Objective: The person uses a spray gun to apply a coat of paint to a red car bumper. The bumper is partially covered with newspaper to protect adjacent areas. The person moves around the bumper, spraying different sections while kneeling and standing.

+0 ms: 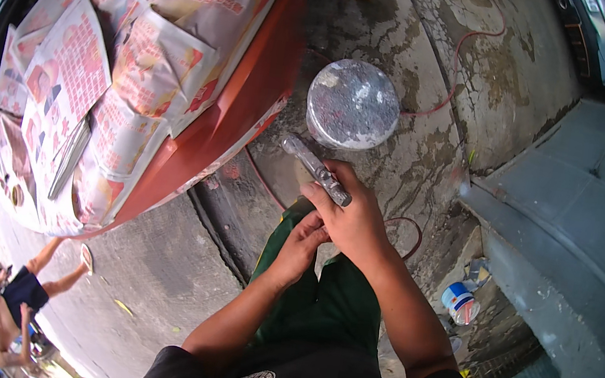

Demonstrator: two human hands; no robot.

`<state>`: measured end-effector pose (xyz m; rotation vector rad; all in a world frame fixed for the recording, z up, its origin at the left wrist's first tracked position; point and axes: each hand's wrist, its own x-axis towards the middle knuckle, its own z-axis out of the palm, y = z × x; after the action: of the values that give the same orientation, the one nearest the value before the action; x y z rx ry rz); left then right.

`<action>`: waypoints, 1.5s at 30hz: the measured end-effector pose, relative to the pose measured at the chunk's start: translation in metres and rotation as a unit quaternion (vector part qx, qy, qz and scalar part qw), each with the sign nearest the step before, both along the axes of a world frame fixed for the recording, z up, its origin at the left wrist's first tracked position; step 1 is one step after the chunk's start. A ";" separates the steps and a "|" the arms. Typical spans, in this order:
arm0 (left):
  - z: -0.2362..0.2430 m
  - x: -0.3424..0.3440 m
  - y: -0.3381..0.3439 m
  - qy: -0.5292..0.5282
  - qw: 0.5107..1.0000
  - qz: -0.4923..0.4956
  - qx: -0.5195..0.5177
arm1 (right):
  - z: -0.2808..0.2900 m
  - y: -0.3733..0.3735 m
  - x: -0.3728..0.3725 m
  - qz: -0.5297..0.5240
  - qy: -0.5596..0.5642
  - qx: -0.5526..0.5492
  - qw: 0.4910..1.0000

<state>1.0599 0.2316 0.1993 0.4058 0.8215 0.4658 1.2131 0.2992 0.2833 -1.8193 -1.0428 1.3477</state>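
The right hand (352, 223) grips a grey metal tool (317, 169), probably a spray gun; the left hand (302, 247) pinches beneath it. Best keep the tool steady and level above the lidded bucket (353, 105).

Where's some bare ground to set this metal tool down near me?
Bare concrete lies left of your legs, between the paper-masked red car panel and the left hand. Right of the grey round lid, cracked ground is free apart from the thin red hose. By the small paint can, clutter crowds it.
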 end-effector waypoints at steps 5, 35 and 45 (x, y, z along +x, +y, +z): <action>0.028 -0.007 0.030 -0.052 0.991 0.112 -0.045 | 0.013 0.031 -0.041 0.007 0.030 0.009 0.999; 0.009 -0.022 0.035 -0.038 0.990 0.127 -0.044 | -0.029 0.052 -0.072 0.055 0.040 0.028 0.997; 0.011 -0.020 0.050 -0.047 0.993 0.099 -0.041 | -0.035 0.057 -0.069 0.018 -0.021 0.041 0.999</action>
<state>1.0402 0.2817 0.2104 0.2251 0.7893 0.6291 1.1443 0.3565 0.2478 -1.7826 -1.1413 1.2727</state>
